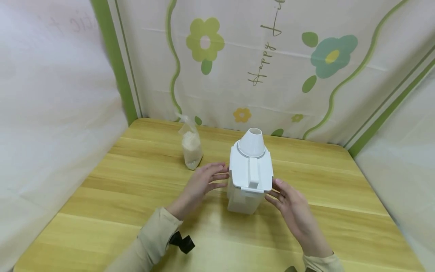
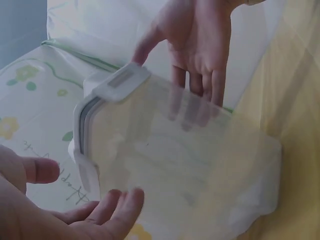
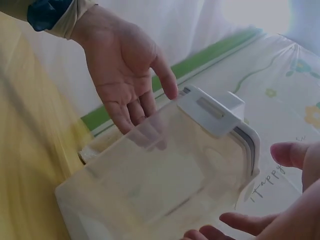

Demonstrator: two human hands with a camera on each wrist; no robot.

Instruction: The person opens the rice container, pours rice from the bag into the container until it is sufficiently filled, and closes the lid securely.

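A translucent storage container [image 1: 244,202] with a white latched lid [image 1: 240,166] stands upright on the table. A white cone-shaped piece [image 1: 252,144] with a round opening sits on the lid. My left hand [image 1: 207,179] is at the container's left side, its fingers loosely extended and the tips right by the wall. On the opposite side is my right hand [image 1: 295,207], thumb near the lid's edge, fingers partly behind the container. Through the clear wall in the left wrist view, the right hand's fingers [image 2: 192,107] show faintly. Neither hand grips anything.
A clear plastic bag [image 1: 192,147] of pale grains stands behind my left hand. The wooden table [image 1: 112,189] meets flower-printed cloth [image 1: 221,90] at the back and pale cloth at both sides. A black piece [image 1: 183,243] hangs at my left sleeve.
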